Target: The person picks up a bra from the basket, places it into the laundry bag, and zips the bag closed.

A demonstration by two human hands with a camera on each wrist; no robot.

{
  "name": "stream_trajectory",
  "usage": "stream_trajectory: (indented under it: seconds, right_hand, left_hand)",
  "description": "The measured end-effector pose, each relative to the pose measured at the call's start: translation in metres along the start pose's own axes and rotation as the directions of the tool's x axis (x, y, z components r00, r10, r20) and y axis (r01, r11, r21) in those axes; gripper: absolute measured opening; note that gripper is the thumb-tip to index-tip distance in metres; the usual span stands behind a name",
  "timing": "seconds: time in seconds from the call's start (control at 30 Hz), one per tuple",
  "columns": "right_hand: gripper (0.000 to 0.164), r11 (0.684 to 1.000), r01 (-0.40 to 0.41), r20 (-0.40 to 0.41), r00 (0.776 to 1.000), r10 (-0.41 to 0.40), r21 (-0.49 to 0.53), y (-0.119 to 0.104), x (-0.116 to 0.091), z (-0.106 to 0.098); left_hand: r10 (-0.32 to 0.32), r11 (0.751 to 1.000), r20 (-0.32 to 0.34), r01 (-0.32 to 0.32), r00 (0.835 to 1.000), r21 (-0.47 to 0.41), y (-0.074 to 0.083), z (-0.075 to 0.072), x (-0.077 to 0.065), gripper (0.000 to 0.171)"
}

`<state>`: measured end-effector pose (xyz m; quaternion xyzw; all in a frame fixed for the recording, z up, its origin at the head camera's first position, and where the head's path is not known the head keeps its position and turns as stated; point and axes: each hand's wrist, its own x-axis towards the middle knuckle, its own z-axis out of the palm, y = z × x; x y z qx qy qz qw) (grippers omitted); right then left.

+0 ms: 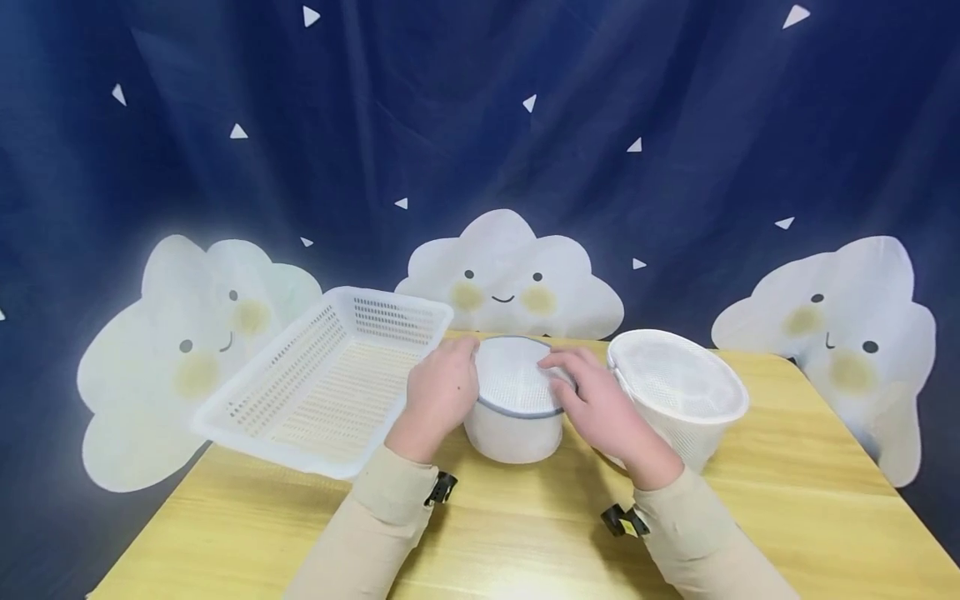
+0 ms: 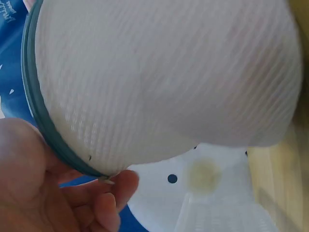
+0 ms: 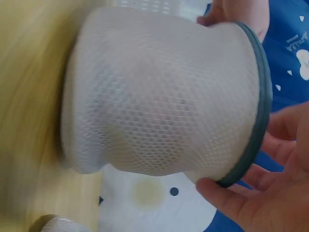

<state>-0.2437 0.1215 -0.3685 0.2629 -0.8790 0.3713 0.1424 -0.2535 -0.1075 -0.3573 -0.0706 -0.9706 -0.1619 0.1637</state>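
Note:
A white mesh laundry bag [image 1: 513, 435], round and standing upright on the table, has a blue-grey zipper rim [image 3: 264, 96] around its mesh top. The left hand [image 1: 444, 382] grips the rim at the bag's left side. In the left wrist view, its fingers are bent at a small zipper pull [image 2: 106, 181]. On the opposite side, the right hand [image 1: 596, 407] holds the rim, thumb against the side wall and fingers over the top. The bag's wall sags and creases in the right wrist view. Its contents cannot be made out.
A white slotted plastic basket [image 1: 277, 456] stands on the left of the wooden table [image 1: 810, 500]. Close to the right hand is another white mesh bag [image 1: 686, 379] with a white rim. Behind the table hangs a dark blue curtain [image 1: 465, 108] with cloud prints.

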Motion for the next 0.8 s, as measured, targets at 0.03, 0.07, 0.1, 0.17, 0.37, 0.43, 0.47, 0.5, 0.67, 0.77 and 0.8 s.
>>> stream_trajectory:
  seconds: [0.03,0.07,0.1,0.17,0.37,0.43,0.47,0.5,0.67,0.77,0.8]
  right_hand:
    - [0.026,1.000,0.009,-0.004,1.000,-0.009,-0.006,0.001,0.000,0.001]
    - [0.027,1.000,0.017,-0.008,1.000,-0.017,-0.015,0.002,0.000,0.001]
    - [0.028,0.999,0.026,-0.014,1.000,-0.026,-0.024,0.002,0.000,0.002]
    - [0.029,0.998,0.035,-0.031,0.999,-0.036,-0.046,0.004,-0.002,0.003]
    - [0.026,0.992,-0.005,-0.002,1.000,0.005,-0.123,0.011,-0.005,0.006]
    - [0.026,0.988,-0.009,0.011,1.000,0.011,-0.155,0.011,-0.005,0.005]
    - [0.027,0.986,-0.002,0.009,1.000,0.004,-0.165,0.010,-0.005,0.004]
    - [0.028,0.986,0.004,0.004,1.000,-0.004,-0.168,0.008,-0.005,0.002]
    - [0.035,0.975,0.056,-0.056,0.996,-0.070,-0.217,-0.002,-0.007,-0.013]
    - [0.041,0.946,0.074,-0.088,0.990,-0.107,-0.316,0.002,-0.008,-0.025]
    - [0.043,0.935,0.073,-0.094,0.989,-0.112,-0.348,0.005,-0.009,-0.029]
  left_hand:
    - [0.024,1.000,-0.016,-0.024,1.000,-0.004,0.000,0.001,0.000,0.034]
    - [0.049,0.999,-0.028,-0.049,0.998,-0.009,0.000,0.002,-0.001,0.033]
    - [0.074,0.997,-0.039,-0.074,0.997,-0.012,0.000,0.003,-0.001,0.033]
    - [0.120,0.992,-0.056,-0.121,0.991,-0.016,0.000,0.006,-0.001,0.033]
    - [0.117,0.993,0.050,-0.118,0.992,0.025,0.003,0.010,0.003,0.036]
    - [0.110,0.992,0.094,-0.115,0.989,0.045,0.004,0.012,0.005,0.037]
    - [0.112,0.992,0.104,-0.118,0.988,0.051,0.003,0.013,0.005,0.038]
    - [0.119,0.991,0.107,-0.125,0.987,0.055,0.002,0.014,0.005,0.038]
    - [0.156,0.983,0.117,-0.166,0.981,0.074,-0.005,0.017,0.000,0.045]
    - [0.179,0.980,0.115,-0.187,0.977,0.069,-0.009,0.015,-0.002,0.054]
    - [0.185,0.979,0.111,-0.193,0.976,0.066,-0.010,0.014,-0.002,0.057]
